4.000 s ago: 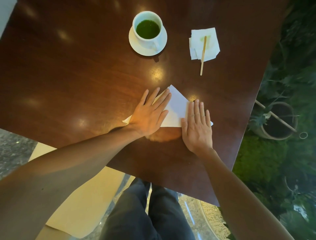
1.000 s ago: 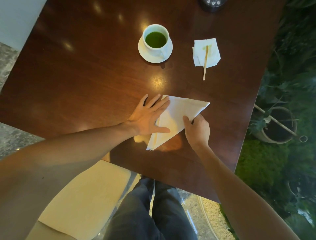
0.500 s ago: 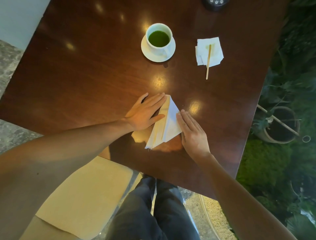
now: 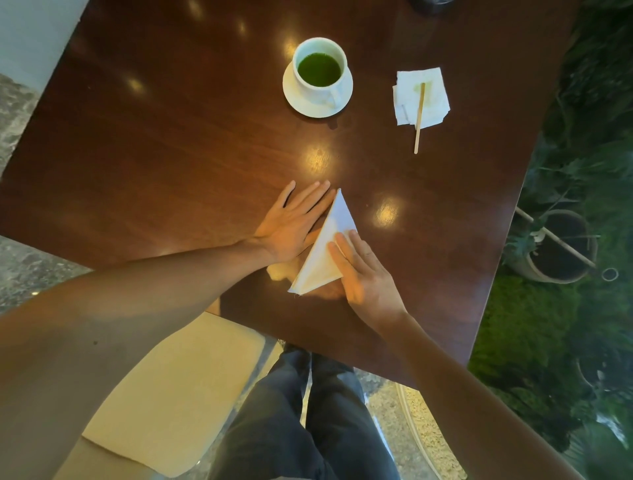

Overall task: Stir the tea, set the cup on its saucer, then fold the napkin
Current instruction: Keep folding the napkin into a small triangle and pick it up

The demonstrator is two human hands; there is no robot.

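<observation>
A white napkin [image 4: 325, 250], folded into a narrow triangle, lies on the dark wooden table [image 4: 171, 154] near its front edge. My left hand [image 4: 291, 222] rests flat on the table against the napkin's left edge, fingers spread. My right hand [image 4: 363, 270] presses flat on the napkin's right lower part. A white cup [image 4: 320, 68] of green tea stands on its white saucer [image 4: 298, 99] at the back. The wooden stirrer [image 4: 419, 116] lies across a small stained paper napkin [image 4: 431, 85] to the cup's right.
The table's right edge drops off to a potted plant [image 4: 555, 250] and greenery below. A cream chair seat [image 4: 171, 394] and my legs in dark trousers [image 4: 301, 428] show under the front edge. A dark object [image 4: 431, 3] sits at the far edge.
My right hand folded the wide triangle over to the left into a narrower triangle, then laid flat on it. My left hand slid off the napkin to its left edge.
</observation>
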